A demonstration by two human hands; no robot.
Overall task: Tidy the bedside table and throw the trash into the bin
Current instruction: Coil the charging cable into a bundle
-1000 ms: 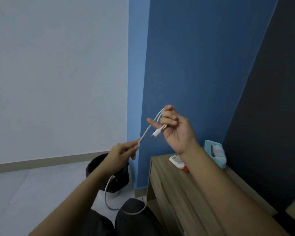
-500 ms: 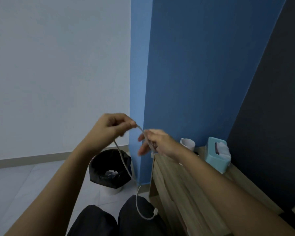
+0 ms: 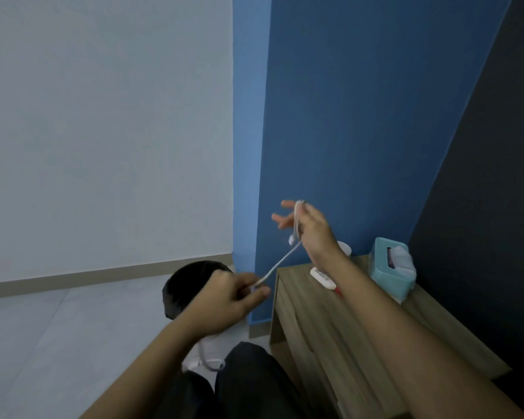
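A white charging cable (image 3: 280, 261) stretches taut between my two hands, in the air left of the wooden bedside table (image 3: 330, 322). My right hand (image 3: 310, 229) is raised above the table's far left corner with loops of the cable wound over its spread fingers; a plug dangles just below them. My left hand (image 3: 230, 300) sits lower and to the left and pinches the cable between thumb and fingers. The loose tail hangs below my left wrist down to my knees. The black-lined bin (image 3: 188, 285) stands on the floor behind my left hand, partly hidden by it.
On the table lie a white remote with a red tip (image 3: 322, 278), a white cup (image 3: 344, 247) mostly behind my right wrist, and a teal tissue box (image 3: 389, 272) against the dark headboard. Blue wall behind; grey floor to the left.
My right hand has risen and swung up with the cable looped on its fingers. My left hand has dropped down and left, pulling the cable taut; the tail hangs shorter.
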